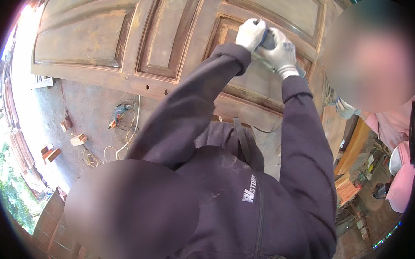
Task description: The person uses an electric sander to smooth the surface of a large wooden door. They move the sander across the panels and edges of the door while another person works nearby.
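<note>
Both my hands wear white gloves with darker palms, and they meet over a panel of a brown wooden door lying in front of me. My left hand is closed, its fingers curled beside my right thumb. My right hand is bent round something dark and bluish-grey between the two hands. Mostly hidden by the gloves, its kind cannot be made out. Under my right wrist a greyish edge shows against the panel. The door has raised mouldings with patchy, dusty brown colouring, and two round holes in its near edge.
At the right, a person in pink has a gloved hand at the door's edge. A drill with tangled cords lies on the floor at left, near wood blocks. A wooden board stands at right among clutter.
</note>
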